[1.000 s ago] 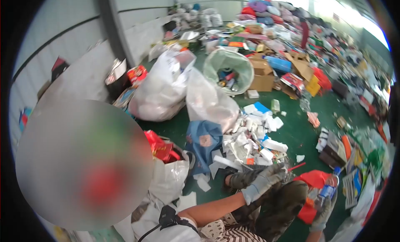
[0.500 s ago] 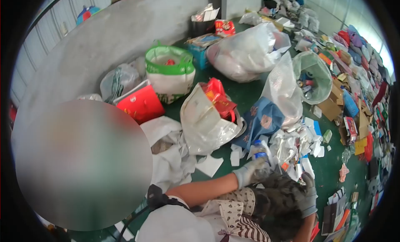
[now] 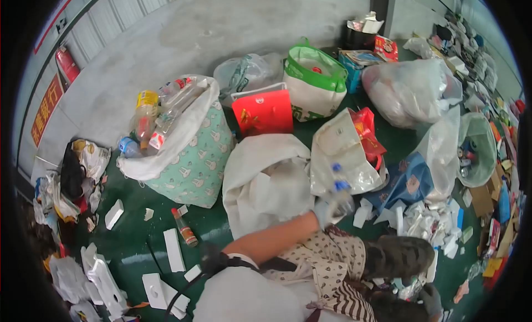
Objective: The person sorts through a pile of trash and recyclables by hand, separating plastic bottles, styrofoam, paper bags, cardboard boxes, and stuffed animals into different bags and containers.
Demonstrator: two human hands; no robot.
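My left hand, in a grey glove, is shut on a clear plastic bottle with a blue cap. It holds the bottle over the right edge of a crumpled white sack. To the left stands a rabbit-print sack filled with several empty bottles. My right hand, also gloved, is low at the bottom right beside my knee, next to crumpled clear plastic. Its fingers are mostly hidden.
A red bag, a green-and-white bag and clear full bags stand behind. A small red-capped bottle and white foam pieces lie on the green floor. Torn paper is heaped at the right.
The view has swung left, and the rabbit-print sack has come into view. The bottle went from my right hand to my left hand. My right hand dropped down beside my knee.
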